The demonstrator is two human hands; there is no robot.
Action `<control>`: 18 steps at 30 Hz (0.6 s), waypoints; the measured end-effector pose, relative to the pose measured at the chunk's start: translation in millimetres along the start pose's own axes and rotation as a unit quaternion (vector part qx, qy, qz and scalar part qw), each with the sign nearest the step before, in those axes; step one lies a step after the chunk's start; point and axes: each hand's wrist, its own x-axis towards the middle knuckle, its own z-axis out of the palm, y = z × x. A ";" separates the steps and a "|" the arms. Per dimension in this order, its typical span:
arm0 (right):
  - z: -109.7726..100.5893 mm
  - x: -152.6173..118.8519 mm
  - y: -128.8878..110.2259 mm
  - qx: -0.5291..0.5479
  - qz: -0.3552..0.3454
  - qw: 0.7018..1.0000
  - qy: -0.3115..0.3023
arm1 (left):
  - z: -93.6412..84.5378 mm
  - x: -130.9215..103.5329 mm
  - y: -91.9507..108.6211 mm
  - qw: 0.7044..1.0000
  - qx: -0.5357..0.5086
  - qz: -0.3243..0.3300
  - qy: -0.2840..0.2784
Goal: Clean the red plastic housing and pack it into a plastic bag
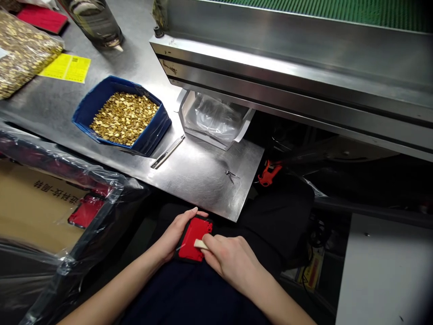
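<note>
My left hand [174, 237] is closed round the left edge of a red plastic case with a black rim [191, 234], held over my lap. A small cream-coloured flat stick [200, 244] is pinched in my right hand [233, 257], its tip over the red face of the case. I cannot tell whether the tip presses on the surface. On the metal table in front, a blue bin [158, 131] holds many small brass pieces [123, 118]. Beside it lie a white utility knife [168, 151] and small metal tweezers or a clip [232, 174].
A conveyor with a steel side [287, 81] crosses the back right. Under it stands a white tray [213, 135] with clear plastic. To the left are a plastic-lined box [67, 225], a bag of brass pieces [27, 49] and a bottle [94, 22]. An orange-handled tool [269, 173] hangs near the table's edge.
</note>
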 end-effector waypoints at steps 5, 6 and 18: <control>0.4 -2.0 2.7 0.014 0.020 1.000 0.000 | -0.2 -0.6 -0.3 1.000 -0.006 -0.006 -0.004; 1.3 -3.5 3.0 0.011 0.021 1.000 -0.001 | -0.3 -0.9 -0.4 1.000 -0.006 -0.006 -0.006; 5.4 -3.5 8.4 0.012 0.022 1.000 0.010 | 0.4 -1.3 0.7 1.000 -0.013 -0.010 -0.005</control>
